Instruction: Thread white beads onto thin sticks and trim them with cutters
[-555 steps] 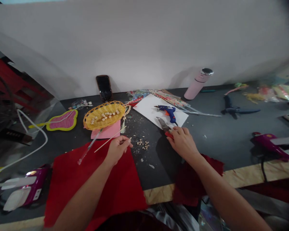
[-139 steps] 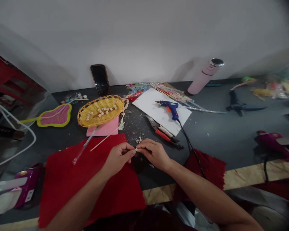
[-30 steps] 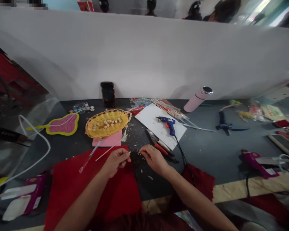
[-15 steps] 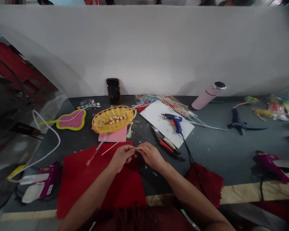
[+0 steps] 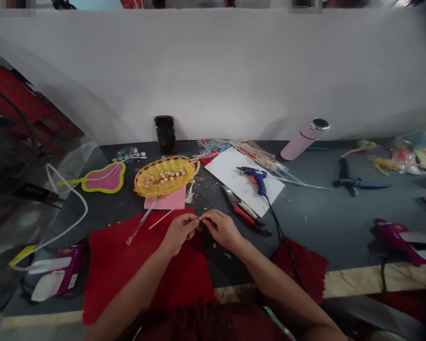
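Tiny pale bead-like piece [image 5: 200,218] was seen just below the frame's centre, pinched between left thumb and fingertips. Left hand [image 5: 178,232] was held to its lower left, over the red rectangular cloth [image 5: 113,255]; right hand [image 5: 223,230] to its lower right, over the dark grey desk [image 5: 305,218], fingertips set against the piece; grip there could not be told. Neither hand was nearer; long axis too small to be read. Forearms were angled inward from the lower edge.
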The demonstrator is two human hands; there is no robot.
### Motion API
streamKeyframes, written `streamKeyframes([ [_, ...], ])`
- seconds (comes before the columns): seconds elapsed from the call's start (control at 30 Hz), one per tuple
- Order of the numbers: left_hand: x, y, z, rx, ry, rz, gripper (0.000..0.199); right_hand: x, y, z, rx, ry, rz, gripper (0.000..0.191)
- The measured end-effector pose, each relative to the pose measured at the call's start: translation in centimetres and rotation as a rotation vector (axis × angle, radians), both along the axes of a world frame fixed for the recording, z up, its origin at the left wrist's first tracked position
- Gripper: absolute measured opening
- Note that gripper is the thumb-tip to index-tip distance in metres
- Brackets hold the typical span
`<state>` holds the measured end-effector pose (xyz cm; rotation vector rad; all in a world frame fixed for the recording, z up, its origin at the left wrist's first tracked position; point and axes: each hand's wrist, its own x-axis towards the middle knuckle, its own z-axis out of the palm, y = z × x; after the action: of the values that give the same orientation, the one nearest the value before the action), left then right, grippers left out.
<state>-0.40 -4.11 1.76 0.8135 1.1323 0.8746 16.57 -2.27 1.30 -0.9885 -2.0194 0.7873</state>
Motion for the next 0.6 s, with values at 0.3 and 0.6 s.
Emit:
streamKeyframes([
  [0.3,-0.19,-0.04,0.02,0.007,-0.017,-0.010,0.026,-0.52,-0.29,-0.32,-0.146,0.127,-0.082,0.009],
  [0.6,-0.30,-0.06,0.19,-0.004,-0.030,-0.033,0.025,-0.48,-0.27,-0.51,-0.127,0.111,-0.060,0.012],
])
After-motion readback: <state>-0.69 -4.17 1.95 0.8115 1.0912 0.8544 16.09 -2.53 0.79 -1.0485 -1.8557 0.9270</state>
